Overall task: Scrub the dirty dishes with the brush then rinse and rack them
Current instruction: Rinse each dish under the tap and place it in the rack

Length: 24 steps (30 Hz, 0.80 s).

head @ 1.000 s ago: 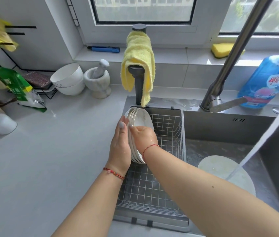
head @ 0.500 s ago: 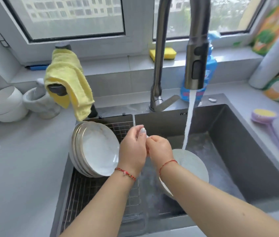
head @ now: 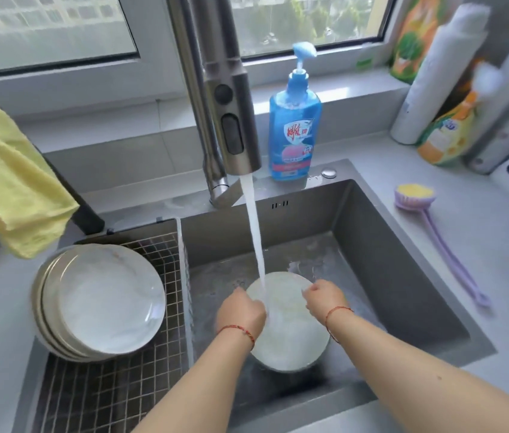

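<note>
Since half a second ago, both hands have been taken apart and brought down to the plate [head: 289, 335] in the sink [head: 403, 276]. Before that, they were held together above it.

The left hand [head: 240, 314] is curled on the left rim of the plate, though its fingertips are hidden, so the exact hold cannot be told. The right hand [head: 325, 303] is curled on the far right rim, and the rim looks pinched there. The plate is held tilted under the water [head: 254, 232] that falls from the tap [head: 228, 114] onto its far part. Both arms are stretched forward and down into the sink, each with a red string at the wrist.

Much of the job looks done. A row of clean plates [head: 100, 301] is stood on edge in the wire rack [head: 106, 392], just left of the sink. Only this one plate can be seen left in the sink. It is judged to be in the rinse step, and it is not yet racked. The brush [head: 415, 196] is laid on the counter right of the sink, and it is touched by no hand.
</note>
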{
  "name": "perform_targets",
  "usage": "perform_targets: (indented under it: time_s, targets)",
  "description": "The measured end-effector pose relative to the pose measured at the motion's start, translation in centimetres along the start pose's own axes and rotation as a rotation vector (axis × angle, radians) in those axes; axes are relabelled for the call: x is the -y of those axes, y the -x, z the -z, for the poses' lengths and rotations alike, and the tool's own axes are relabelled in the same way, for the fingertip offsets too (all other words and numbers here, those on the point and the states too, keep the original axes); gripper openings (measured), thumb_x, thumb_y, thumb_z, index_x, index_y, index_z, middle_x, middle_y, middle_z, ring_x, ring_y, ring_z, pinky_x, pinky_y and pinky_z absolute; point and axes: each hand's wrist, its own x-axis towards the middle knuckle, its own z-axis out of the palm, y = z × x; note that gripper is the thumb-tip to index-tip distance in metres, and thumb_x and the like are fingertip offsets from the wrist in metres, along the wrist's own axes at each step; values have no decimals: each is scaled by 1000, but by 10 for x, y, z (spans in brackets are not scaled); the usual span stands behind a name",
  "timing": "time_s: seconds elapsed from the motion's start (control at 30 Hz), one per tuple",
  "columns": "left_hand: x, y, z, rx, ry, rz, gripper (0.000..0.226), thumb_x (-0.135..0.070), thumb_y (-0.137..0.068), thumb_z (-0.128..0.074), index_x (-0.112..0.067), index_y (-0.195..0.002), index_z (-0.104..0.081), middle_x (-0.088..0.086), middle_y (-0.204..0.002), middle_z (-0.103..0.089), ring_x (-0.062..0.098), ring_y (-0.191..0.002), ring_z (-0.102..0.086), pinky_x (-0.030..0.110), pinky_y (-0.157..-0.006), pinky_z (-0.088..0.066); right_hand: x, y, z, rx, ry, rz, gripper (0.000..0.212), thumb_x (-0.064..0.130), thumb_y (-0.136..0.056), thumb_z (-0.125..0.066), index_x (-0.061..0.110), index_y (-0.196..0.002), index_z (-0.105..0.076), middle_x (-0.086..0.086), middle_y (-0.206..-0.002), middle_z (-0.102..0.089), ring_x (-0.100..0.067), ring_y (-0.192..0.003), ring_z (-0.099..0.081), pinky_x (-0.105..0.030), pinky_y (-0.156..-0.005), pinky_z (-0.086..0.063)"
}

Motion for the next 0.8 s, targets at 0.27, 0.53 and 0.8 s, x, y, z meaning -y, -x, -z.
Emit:
perform_targets:
  time_s: [0.27,0.53,0.8]
  targets:
    - [44,-21,-45,149,-258,201,32,-29,-98,-40,-14,-110,-66,3,-103,-66,22,-94,-63,33,-80,-51,-53,-37,-1,123,546,-128,38,35,-89,-43,13,-118,-53,-6,-112,-64,-28,-101,-62,-34,-84,-51]
    - [49,-32,-56,121,-284,236,26,-21,-96,-41,-17,-105,-66,3,-105,-67,21,-88,-61,31,-76,-50,-53,-44,-2,159,602,-134,13,18,-85,-47,18,-76,-55,0,-76,-58,-24,-77,-59,-29,-73,-49]
    - [51,-32,-51,161,-142,252,19,-23,-94,-45,-17,-80,-57,3,-89,-63,24,-86,-61,29,-73,-46,-50,-41,11,238,521,-145,24,12,-85,-41,9,-70,-58,-4,-58,-63,-17,-46,-56,-20,-47,-43]
